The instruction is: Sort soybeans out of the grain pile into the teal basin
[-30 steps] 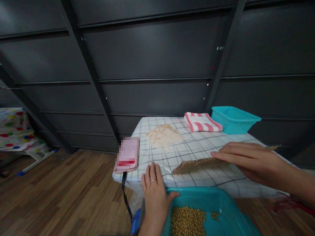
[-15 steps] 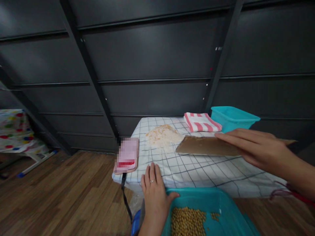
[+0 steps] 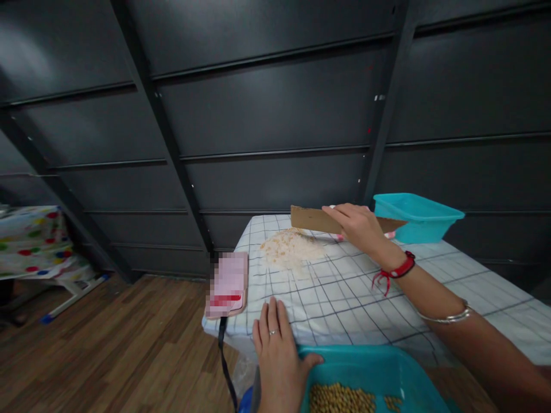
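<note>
My right hand (image 3: 359, 226) grips a strip of brown cardboard (image 3: 312, 219) by its upper edge. The strip stands on its long side at the back of the table, just behind a spread pile of white grains with yellowish bits (image 3: 290, 249). My left hand (image 3: 278, 350) lies with fingers stretched flat at the table's front edge, its thumb over the rim of a teal tub (image 3: 365, 355). Tan, soybean-like beans (image 3: 342, 398) lie in that tub. Behind the right hand and cardboard, a folded pink-and-white cloth (image 3: 390, 234) is mostly hidden.
A second turquoise tub (image 3: 426, 226) stands at the table's back right. A pink phone-like object (image 3: 228, 284) with a black strap (image 3: 222, 344) rests at the left edge of the checked tablecloth (image 3: 344, 304). A dark panelled wall (image 3: 275, 115) rises behind.
My right hand has carried the cardboard strip left and back, from the pile's right side to behind it, now covering most of the cloth. My left hand stays at the tub's rim.
</note>
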{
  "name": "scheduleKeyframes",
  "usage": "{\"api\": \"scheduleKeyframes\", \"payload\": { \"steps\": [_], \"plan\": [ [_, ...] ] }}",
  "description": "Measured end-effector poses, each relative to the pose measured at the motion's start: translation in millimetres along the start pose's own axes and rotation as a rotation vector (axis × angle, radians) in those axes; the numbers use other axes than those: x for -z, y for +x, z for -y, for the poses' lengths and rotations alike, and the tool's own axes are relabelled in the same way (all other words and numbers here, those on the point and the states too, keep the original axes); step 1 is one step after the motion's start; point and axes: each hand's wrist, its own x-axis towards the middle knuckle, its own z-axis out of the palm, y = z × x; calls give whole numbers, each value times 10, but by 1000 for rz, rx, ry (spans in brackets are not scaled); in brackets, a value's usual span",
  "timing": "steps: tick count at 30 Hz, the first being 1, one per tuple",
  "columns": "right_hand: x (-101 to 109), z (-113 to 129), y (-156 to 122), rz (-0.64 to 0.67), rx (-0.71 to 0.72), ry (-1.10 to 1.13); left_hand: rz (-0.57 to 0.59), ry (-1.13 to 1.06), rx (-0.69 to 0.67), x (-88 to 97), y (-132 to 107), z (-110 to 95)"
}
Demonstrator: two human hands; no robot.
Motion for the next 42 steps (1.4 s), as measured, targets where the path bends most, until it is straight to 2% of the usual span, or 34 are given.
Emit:
{"api": "scheduleKeyframes", "payload": {
  "steps": [8, 15, 19, 22, 25, 28, 30, 33, 37, 39, 42],
  "plan": [
    [-100, 181, -65, -138, 107, 105, -12, -1, 32, -75, -33, -11],
    [-102, 217, -123, -148, 152, 183, 80, -17, 70, 35, 5, -60],
    [115, 132, -118, -127, 151, 278, 88, -14, 76, 51, 9, -76],
    [422, 88, -128, -11, 156, 333, 70, -17, 69, 27, 6, -69],
    [723, 160, -183, 34, 174, 348, 48, -23, 53, 9, 3, -53],
    [893, 324, -280, 81, 256, 309, 36, -27, 43, 4, 1, -35],
    [903, 431, -344, 94, 291, 264, 30, -30, 37, 0, -3, -26],
    [792, 527, -392, 106, 316, 205, 13, -26, 30, -12, -15, -20],
    [638, 504, -348, 72, 330, 171, -19, -19, 30, -28, -33, -18],
    [667, 455, -328, 44, 303, 187, -22, -19, 32, -23, -32, -16],
    [847, 405, -357, 42, 244, 245, 2, -22, 29, 5, -20, -12]
  ]
}}
